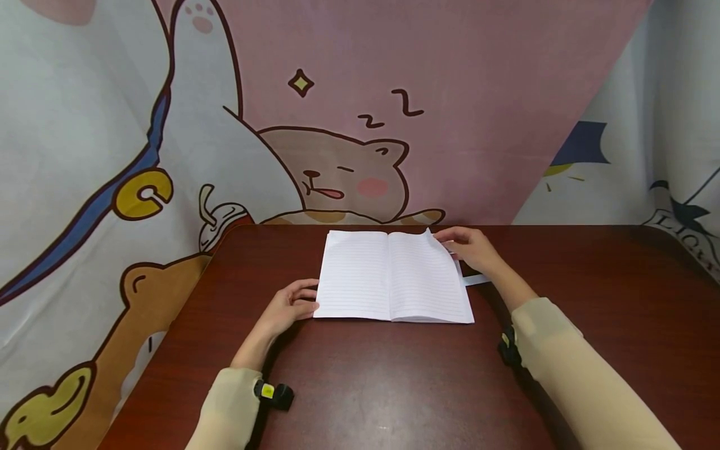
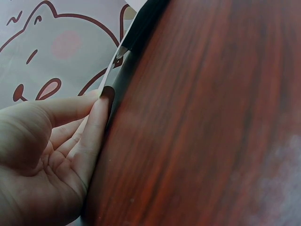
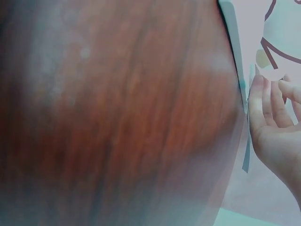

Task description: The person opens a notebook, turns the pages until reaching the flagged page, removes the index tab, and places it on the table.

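An open notebook [image 1: 354, 275] with lined white pages lies on the dark reddish-brown table. At its left edge, near the lower corner, my left hand [image 1: 289, 307] pinches the notebook between thumb and fingers; the left wrist view shows that edge between the fingertips [image 2: 98, 101]. My right hand [image 1: 472, 249] is at the upper right corner, holding a lifted page [image 1: 427, 269] whose corner curls up. In the right wrist view the page corner [image 3: 273, 74] stands between thumb and fingers. A pale flat strip [image 1: 477, 280] sticks out from the notebook's right side, below the right hand.
The table [image 1: 382, 387] extends around the notebook on all sides. Behind it hangs a cloth [image 1: 478, 125] printed with cartoon animals, which also runs along the left side. A small black device [image 1: 274, 394] is strapped at the left wrist, another [image 1: 508, 345] at the right.
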`<state>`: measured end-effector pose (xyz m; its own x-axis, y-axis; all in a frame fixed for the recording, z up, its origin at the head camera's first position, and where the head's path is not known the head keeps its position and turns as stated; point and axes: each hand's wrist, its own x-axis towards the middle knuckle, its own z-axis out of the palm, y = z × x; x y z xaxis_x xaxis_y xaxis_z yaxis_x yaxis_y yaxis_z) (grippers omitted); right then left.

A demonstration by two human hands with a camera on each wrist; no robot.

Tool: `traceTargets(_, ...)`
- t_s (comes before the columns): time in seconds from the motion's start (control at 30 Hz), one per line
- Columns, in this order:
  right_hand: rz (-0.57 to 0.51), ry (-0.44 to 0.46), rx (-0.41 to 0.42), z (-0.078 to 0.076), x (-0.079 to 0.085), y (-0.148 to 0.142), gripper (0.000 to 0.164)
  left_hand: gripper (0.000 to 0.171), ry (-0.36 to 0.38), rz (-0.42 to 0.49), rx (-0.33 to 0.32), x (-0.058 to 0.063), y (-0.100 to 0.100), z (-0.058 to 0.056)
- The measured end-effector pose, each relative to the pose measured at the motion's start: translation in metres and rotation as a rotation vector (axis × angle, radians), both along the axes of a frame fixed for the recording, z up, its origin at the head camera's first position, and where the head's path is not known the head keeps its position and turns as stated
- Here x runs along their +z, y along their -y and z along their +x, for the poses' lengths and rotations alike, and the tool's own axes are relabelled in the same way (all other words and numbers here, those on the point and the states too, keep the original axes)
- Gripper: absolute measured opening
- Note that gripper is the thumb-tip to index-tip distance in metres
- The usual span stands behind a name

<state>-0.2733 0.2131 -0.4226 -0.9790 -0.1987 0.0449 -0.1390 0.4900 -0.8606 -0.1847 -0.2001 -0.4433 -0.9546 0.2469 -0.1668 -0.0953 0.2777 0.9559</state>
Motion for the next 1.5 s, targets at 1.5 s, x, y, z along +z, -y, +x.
traceTargets(1.5, -0.075, -0.030, 0.239, 0.004, 0.001, 0.020, 0.034, 0.053, 0.005, -0.002, 0.000, -0.002, 0.001, -0.001)
